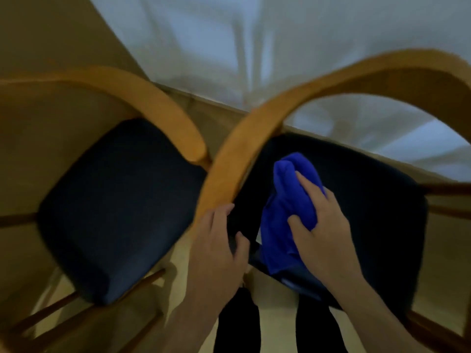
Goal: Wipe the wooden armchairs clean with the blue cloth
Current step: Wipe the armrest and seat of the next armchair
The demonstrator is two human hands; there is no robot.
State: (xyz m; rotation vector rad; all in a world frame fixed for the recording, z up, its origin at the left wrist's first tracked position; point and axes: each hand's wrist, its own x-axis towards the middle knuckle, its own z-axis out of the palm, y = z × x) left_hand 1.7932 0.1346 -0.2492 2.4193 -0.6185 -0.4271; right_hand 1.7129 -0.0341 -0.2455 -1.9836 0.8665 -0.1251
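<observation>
1. Setting: indoor room, likely a home or a dining/meeting space; cannot tell which.
2. Two matching armchairs side by side: left chair [114,207], right chair [356,212], curved wooden arms, dark padded seats.
3. Pale sheer curtain [254,47] behind the chairs.
4. Light floor [178,263] below; beige wall [38,34] at left.

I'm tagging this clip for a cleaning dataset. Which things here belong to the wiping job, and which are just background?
Job:
blue cloth, bunched in the right hand
right armchair, its arm held by the left hand
left armchair

Background:
white curtain
beige floor
</observation>
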